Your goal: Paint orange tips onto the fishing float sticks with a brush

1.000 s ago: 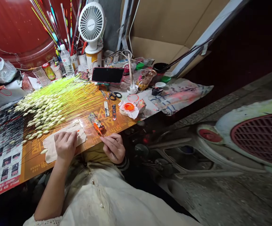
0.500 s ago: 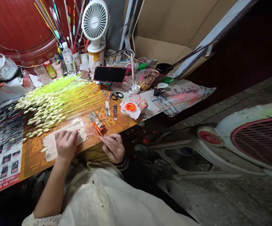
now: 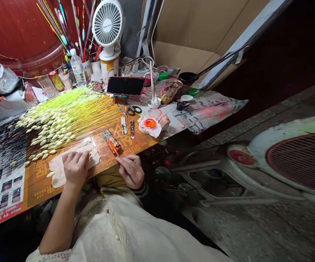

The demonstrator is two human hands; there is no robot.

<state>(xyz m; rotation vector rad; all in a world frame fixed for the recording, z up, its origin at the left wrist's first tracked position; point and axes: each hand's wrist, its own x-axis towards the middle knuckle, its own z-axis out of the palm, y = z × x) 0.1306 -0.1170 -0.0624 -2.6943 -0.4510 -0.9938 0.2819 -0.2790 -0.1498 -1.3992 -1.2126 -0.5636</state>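
My left hand (image 3: 76, 168) rests on a pale cloth (image 3: 57, 168) at the table's near edge, fingers curled closed. A fishing float (image 3: 50, 174) runs through it: the cream body shows left of the hand and an orange tip to the right, the middle hidden by my fingers. In my right hand (image 3: 132, 170) a slim paintbrush (image 3: 131, 178) is pinched, its orange-coated end on a small paint-smeared palette (image 3: 108, 137). To the left lie many similar floats (image 3: 52, 131) with cream bodies and yellow-green stems.
An open pot of orange paint (image 3: 150, 123) sits on tissue near the right edge. Behind are black scissors (image 3: 134, 110), a phone (image 3: 126, 86), a white fan (image 3: 107, 23) and a water bottle (image 3: 77, 69). A scooter (image 3: 291, 160) stands to the right.
The view has shifted slightly. The brush's orange end has turned a little on the palette; my left hand keeps its place on the cloth.
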